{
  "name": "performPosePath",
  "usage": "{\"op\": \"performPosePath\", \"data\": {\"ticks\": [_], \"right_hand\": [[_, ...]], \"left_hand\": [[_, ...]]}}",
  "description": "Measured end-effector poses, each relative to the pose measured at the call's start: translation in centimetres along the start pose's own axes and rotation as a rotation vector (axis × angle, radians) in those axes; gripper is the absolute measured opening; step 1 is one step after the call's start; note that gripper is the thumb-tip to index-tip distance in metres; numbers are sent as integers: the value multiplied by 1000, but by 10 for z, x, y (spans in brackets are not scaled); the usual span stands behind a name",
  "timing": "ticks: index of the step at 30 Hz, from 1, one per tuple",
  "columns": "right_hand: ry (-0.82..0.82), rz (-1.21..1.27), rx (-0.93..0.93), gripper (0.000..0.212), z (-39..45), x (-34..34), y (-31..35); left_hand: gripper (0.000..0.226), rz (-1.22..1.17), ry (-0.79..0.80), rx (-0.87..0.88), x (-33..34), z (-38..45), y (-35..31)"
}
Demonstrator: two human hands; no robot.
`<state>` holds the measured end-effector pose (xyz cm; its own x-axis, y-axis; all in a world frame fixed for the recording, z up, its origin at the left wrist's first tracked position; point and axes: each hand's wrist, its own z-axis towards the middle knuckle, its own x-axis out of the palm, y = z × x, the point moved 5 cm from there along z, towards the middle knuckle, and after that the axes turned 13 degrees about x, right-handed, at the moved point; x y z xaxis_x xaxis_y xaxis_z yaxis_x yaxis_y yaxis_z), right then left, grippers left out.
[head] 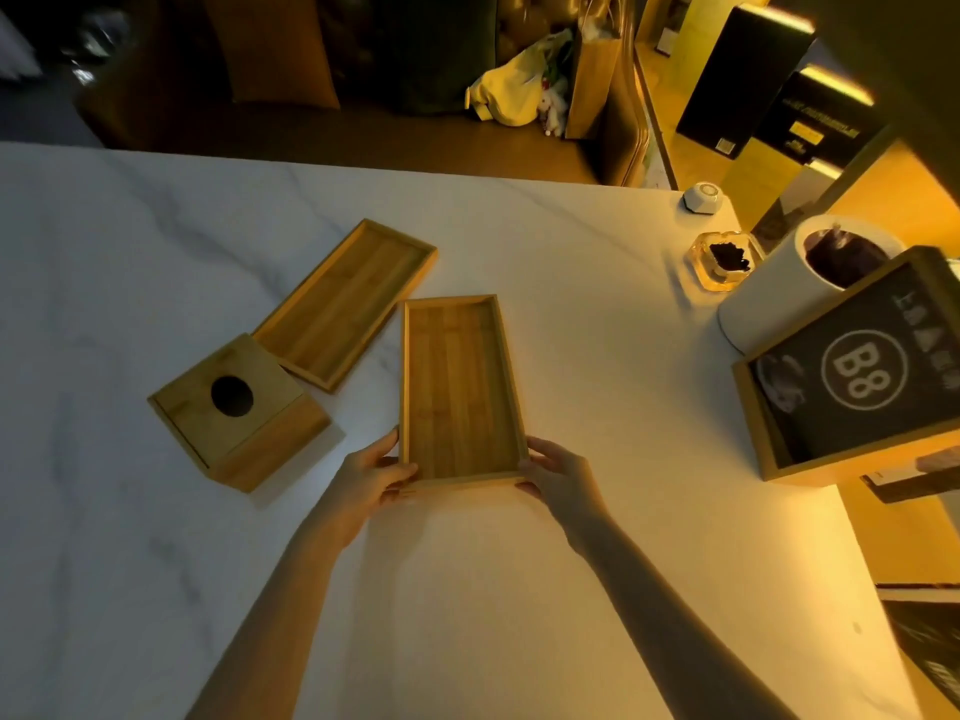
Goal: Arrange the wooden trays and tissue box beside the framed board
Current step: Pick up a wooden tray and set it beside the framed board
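Note:
A long wooden tray (460, 387) lies lengthwise in the middle of the white marble table (597, 356). My left hand (371, 478) grips its near left corner and my right hand (561, 475) grips its near right corner. A second wooden tray (345, 304) lies slanted to the left behind it. The wooden tissue box (236, 413), with a round hole in its top, sits at that tray's near end. The framed board (857, 376), dark with a "B8" logo in a wooden frame, stands tilted at the table's right edge.
Behind the framed board stands a white cylindrical container (800, 283) with a dark inside. A glass ashtray (724, 262) and a small white device (701, 197) sit at the far right corner. Bags and dark boxes lie on the floor beyond the table.

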<state>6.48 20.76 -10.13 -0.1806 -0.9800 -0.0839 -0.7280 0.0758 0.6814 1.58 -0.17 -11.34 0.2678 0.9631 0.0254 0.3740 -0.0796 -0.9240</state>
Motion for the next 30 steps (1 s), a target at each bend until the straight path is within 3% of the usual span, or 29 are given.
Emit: {"op": "performPosePath", "data": {"ticks": [11,20,30], "right_hand": [[6,81,-64,38,-30,-46,28],[-112,99,-152,30,-50,-111,29],[-231,192,-78,29,-39,-176,13]], "left_hand": [[48,-110,71,63,28,-8,-36],[41,42,193,147,99,6,-60],[48,179,297,124,173,38,-64]]}}
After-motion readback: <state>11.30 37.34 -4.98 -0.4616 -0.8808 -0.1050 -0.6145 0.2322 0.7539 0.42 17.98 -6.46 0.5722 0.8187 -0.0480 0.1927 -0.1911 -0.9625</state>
